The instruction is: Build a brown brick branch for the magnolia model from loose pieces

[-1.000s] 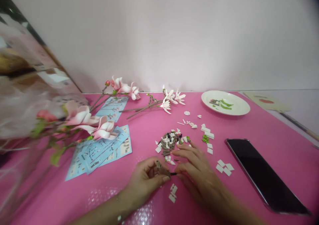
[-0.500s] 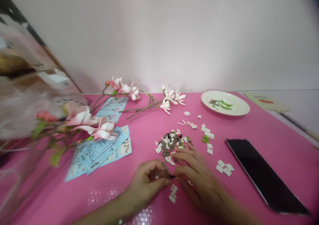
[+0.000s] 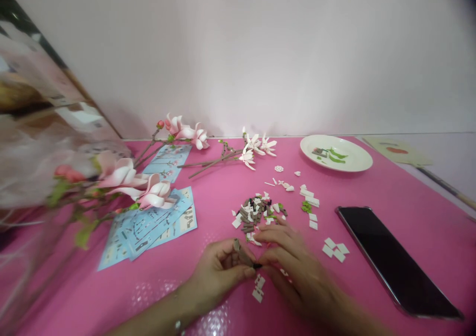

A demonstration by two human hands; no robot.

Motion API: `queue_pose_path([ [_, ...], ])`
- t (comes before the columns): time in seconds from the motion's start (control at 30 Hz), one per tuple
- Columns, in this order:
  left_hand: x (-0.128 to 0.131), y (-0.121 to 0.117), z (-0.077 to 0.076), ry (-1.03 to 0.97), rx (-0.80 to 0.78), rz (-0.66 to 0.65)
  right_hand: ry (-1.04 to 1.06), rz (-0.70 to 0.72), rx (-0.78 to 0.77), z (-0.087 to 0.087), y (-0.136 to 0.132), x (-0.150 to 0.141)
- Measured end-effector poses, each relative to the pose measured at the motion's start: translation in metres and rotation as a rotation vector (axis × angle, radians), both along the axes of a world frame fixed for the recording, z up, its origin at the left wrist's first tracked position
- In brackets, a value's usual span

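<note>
"What has changed between our hands?"

"They have drawn a little closer, and less of the black piece (image 3: pixel 256 265) shows. Our left hand (image 3: pixel 211 271) is closed, thumb against fingers, on the gray-brown piece (image 3: pixel 243 256). Our right hand (image 3: pixel 303 271) has its fingertips pinched on the black piece, its other fingers loosely spread."

"So are our two pieces joined?"

"They seem to meet end to end, but we cannot tell how firmly; our fingers hide the contact."

"Where are we holding them?"

"Above the table (image 3: pixel 219 202), towards its near edge, just in front of the pile of small parts (image 3: pixel 247 216). White tiles (image 3: pixel 257 295) lie nearer us, and the phone (image 3: pixel 396 261) lies by our right edge."
</note>
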State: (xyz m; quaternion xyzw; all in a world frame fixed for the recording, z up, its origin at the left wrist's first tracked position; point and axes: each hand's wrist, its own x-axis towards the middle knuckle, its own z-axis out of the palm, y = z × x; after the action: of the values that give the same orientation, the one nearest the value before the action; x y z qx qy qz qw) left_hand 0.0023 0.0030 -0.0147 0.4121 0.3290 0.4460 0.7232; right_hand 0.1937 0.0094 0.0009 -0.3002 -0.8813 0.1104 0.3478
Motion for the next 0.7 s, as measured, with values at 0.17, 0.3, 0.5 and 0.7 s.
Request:
queue_pose_path([
  [0.17, -0.0002, -0.0012, -0.0039, 0.003, 0.043, -0.005, 0.005, 0.029, -0.029, 0.0004, -0.0004, -0.0001],
  [0.3, -0.0006, -0.0026, -0.0061, 0.029, 0.088, 0.008, 0.014, 0.032, -0.054, 0.0004, -0.0015, -0.0012],
  [0.5, 0.0004, -0.0009, -0.0058, 0.005, 0.052, 0.017, 0.032, 0.028, -0.075, -0.0018, -0.0009, -0.0021],
  [0.7, 0.0019, -0.0010, -0.0061, -0.057, -0.010, -0.004, 0.091, 0.030, -0.071, -0.0021, -0.0010, -0.0016],
])
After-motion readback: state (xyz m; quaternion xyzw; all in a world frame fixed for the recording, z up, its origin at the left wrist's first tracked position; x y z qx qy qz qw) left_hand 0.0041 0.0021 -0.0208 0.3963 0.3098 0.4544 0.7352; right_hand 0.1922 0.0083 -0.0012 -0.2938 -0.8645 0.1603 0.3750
